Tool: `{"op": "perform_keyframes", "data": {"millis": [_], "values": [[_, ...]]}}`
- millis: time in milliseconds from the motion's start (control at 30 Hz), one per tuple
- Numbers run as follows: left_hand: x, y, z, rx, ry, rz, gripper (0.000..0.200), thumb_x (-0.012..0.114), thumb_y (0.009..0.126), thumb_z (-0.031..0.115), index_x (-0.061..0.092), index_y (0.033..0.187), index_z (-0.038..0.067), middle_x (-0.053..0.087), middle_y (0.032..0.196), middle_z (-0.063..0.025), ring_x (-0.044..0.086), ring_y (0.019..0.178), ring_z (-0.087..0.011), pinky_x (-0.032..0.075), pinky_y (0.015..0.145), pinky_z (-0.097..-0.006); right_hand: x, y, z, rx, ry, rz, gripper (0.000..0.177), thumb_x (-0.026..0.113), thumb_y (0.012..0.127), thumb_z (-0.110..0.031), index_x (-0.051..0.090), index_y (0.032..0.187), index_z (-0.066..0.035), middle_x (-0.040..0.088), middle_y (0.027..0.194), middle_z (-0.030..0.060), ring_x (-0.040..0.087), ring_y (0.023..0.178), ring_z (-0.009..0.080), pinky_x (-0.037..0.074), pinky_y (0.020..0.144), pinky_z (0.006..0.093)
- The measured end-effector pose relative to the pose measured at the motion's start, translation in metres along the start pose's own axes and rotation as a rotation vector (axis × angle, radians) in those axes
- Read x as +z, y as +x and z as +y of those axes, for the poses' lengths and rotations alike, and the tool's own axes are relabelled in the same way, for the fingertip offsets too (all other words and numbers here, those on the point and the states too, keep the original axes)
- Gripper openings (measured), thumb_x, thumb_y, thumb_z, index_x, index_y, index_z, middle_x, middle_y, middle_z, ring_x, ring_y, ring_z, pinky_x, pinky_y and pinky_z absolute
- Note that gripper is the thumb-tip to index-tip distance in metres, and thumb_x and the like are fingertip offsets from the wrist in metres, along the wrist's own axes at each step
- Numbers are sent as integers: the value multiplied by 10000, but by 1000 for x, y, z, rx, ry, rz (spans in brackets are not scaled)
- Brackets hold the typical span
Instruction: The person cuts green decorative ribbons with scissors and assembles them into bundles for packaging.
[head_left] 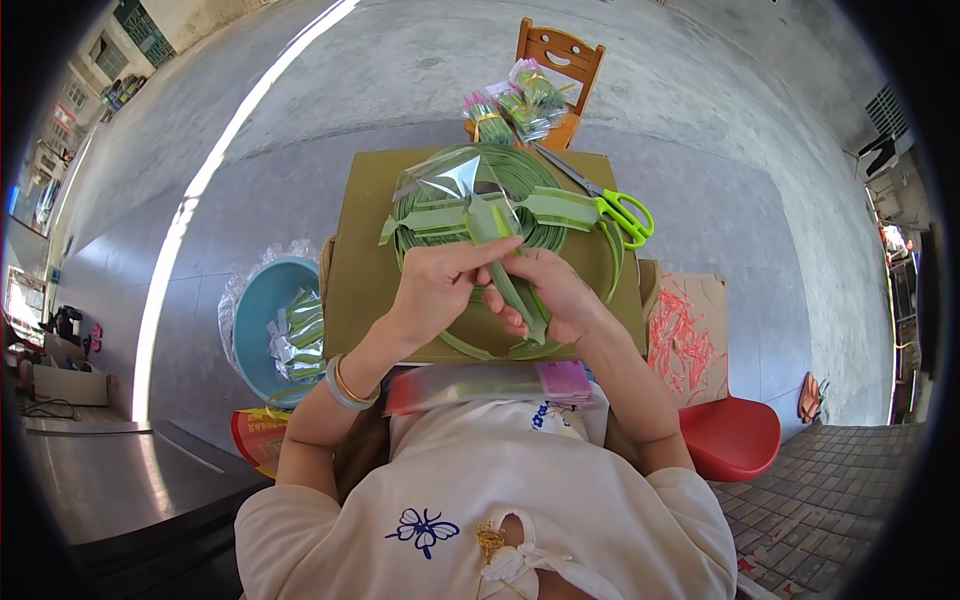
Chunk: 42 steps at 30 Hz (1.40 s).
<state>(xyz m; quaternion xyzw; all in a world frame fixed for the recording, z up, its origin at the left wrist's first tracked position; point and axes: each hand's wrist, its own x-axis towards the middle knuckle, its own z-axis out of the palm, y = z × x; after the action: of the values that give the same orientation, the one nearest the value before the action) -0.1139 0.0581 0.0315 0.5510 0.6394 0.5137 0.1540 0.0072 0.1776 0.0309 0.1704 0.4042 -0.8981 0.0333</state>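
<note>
Hard to see: the middle of the green strip bundle (512, 287) lies behind fingers; glare on the clear plastic sleeve (450, 182) blurs what is beneath, and the hands cover part of the green strip coil (480, 160).
Bundle: held above the desk (363, 225), its long axis slanting from far left to near right, near end toward the torso.
Right hand (558, 297): elbow bent, fingers curled narrowly around the bundle.
Left hand (432, 292): index finger stretched across the bundle, other fingers folded; cannot tell whether they grip.
</note>
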Motion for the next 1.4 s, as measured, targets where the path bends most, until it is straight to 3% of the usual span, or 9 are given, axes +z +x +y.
{"op": "perform_keyframes", "data": {"millis": [233,400,533,633,800,1000,1100,1200,1400], "values": [[11,-2,-12,-101,-67,267,333,495,753,-117,662,970,72,641,704,-81,622,592,-120,494,553,-237,11,-7,-7,6,-7,76,240,471,932,-203,560,971,17,625,751,112,602,572,161,502,465,275],[9,-7,-12,63,123,96,329,493,773,-108,665,989,72,658,736,-97,618,595,-116,498,547,-238,-20,-1,6,47,141,-155,292,489,930,-232,545,1018,41,639,802,142,636,623,181,546,518,280],[2,-5,-10,-137,21,139,366,490,750,-132,670,994,73,669,755,-102,615,594,-113,503,553,-241,-12,-8,5,88,126,-82,300,479,935,-230,533,1007,56,644,816,163,648,639,192,553,528,284],[11,-12,-22,-9,-88,-18,390,473,752,-141,675,1006,76,671,752,-103,606,599,-93,498,570,-226,-20,-11,6,128,33,-73,304,474,936,-238,523,998,55,637,815,174,644,635,195,545,519,276],[22,-19,-35,-122,-97,71,407,480,757,-110,660,1061,92,671,744,-113,608,619,-77,481,589,-202,-23,-7,13,4,71,31,336,477,938,-230,500,1077,74,634,799,154,640,648,186,555,584,288],[24,-24,-47,-276,-102,54,402,443,795,-135,634,1101,44,666,864,-35,552,779,-38,464,700,-178,-4,-19,38,-510,-517,367,324,526,910,-136,497,1185,32,633,863,145,639,752,166,535,671,285],[23,-25,-49,-299,-178,20,396,435,806,-136,617,1119,25,651,917,-33,559,820,-47,469,749,-186,-2,-28,41,-591,-1063,511,294,594,846,-103,563,1117,7,650,902,165,636,863,269,514,728,366],[26,-26,-46,-318,-366,-5,408,426,826,-134,588,1161,34,636,980,-37,577,865,-73,493,800,-219,-14,-21,41,-1033,-1627,522,287,605,809,-77,593,1085,-1,655,925,124,532,1094,325,400,932,456],[39,-33,-36,-345,-634,-3,455,429,863,-114,466,1284,55,605,1078,-100,587,932,-124,519,849,-280,-21,-13,39,-1025,-1697,471,287,603,800,-77,599,1080,-14,664,916,90,416,1229,327,247,1041,510]]}}
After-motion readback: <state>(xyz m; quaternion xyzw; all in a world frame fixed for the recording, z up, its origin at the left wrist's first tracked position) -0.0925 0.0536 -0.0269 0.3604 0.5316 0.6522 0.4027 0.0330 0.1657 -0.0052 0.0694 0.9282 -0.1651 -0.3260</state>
